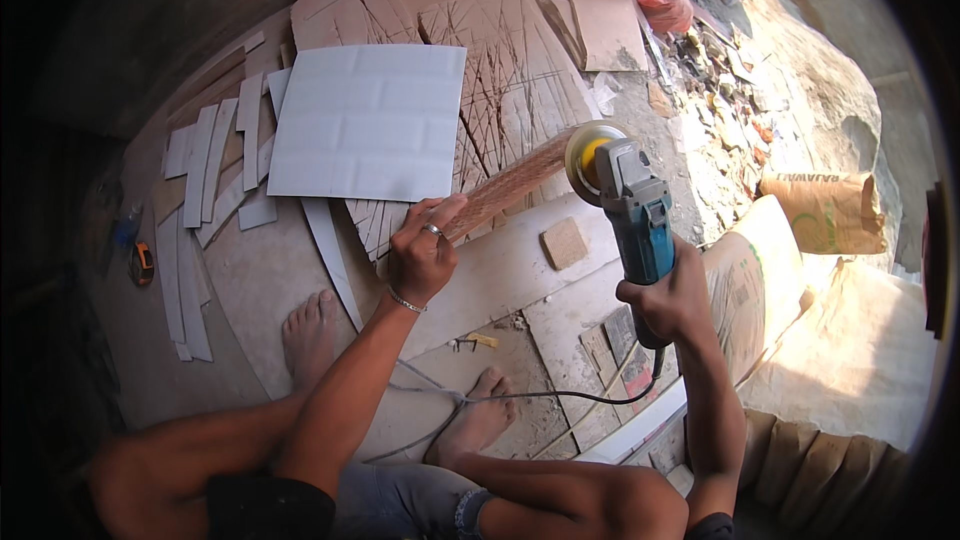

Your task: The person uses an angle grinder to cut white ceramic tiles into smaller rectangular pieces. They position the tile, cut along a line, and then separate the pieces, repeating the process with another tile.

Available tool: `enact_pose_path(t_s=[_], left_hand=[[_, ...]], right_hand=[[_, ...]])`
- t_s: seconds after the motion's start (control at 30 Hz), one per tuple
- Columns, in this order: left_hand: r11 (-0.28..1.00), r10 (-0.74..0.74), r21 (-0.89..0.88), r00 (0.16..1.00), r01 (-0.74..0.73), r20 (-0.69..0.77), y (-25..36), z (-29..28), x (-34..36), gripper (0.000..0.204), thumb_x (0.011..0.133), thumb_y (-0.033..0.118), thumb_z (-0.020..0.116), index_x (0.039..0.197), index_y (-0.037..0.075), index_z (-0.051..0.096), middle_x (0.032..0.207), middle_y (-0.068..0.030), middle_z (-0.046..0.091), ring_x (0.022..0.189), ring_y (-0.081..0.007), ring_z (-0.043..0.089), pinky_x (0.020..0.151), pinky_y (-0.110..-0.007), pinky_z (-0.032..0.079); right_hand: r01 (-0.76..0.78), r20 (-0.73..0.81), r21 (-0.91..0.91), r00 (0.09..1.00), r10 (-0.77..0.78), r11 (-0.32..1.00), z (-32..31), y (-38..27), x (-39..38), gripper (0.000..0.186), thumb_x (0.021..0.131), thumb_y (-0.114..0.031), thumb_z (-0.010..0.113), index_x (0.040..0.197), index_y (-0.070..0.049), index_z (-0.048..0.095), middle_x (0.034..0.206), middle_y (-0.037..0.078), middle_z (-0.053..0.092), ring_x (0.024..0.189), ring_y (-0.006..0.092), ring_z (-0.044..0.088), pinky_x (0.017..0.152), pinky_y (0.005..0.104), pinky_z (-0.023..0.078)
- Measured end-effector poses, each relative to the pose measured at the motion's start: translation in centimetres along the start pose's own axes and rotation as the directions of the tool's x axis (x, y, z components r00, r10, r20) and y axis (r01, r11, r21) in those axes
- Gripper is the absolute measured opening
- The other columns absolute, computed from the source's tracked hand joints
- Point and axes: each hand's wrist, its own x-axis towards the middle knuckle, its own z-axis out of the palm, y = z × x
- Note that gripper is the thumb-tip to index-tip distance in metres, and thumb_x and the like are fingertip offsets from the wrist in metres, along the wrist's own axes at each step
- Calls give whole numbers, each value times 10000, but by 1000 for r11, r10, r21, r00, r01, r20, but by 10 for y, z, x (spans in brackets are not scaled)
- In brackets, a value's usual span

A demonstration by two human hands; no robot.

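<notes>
My right hand (672, 295) is wrapped round the handle of a teal and grey angle grinder (640, 225). Its round disc (580, 160) has a yellow centre and meets or overlaps the far end of a reddish-brown tile strip (510, 185); exact contact cannot be made out. At the near end, my left hand (422, 245) grips that strip, which slants up to the right. Just beyond my left hand lies a white tile (370, 125) with a brick-like relief. Under the strip is a scored, cut-marked board (510, 70).
Narrow white tile offcuts (205, 155) and an orange-black tape measure (143, 264) lie at left. A small beige block (564, 243) sits near the grinder. The power cord (560, 395) crosses near my bare feet. Rubble (725, 100) and a brown paper sack (825, 212) are at right.
</notes>
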Motion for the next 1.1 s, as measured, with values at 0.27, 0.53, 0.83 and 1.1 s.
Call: enact_pose_path(t_s=[0.27,0.53,0.83,1.1], left_hand=[[1000,10,5,1000,-10,-7,0,-2,0,585,747,-155,534,1269,35,717,1143,-163,774,1026,-385,731,993,-439,585],[1000,29,4,999,-29,-18,4,0,4,572,744,-168,526,1252,11,719,1114,-173,779,988,-355,753,992,-452,581],[1000,10,-16,1000,-11,-14,2,-3,3,550,757,-173,553,1243,21,723,1120,-167,781,967,-361,750,980,-435,579],[973,-199,-106,976,207,88,25,-15,29,253,978,110,749,1220,38,754,1075,-144,797,885,-247,775,861,-354,602]], right_hand=[[-31,-39,12,999,31,999,-9,3,12,372,620,-159,809,889,9,616,754,66,609,689,181,576,709,348,521],[-66,-99,52,993,71,996,-21,18,31,385,621,-166,829,885,14,616,764,62,620,685,180,584,687,343,519],[-153,-160,140,971,175,978,-40,30,51,330,655,-106,806,913,6,632,773,60,625,638,173,591,624,338,506],[-232,-163,259,946,279,938,-36,47,17,458,650,-116,831,1034,21,623,834,104,658,669,200,640,638,346,545]])
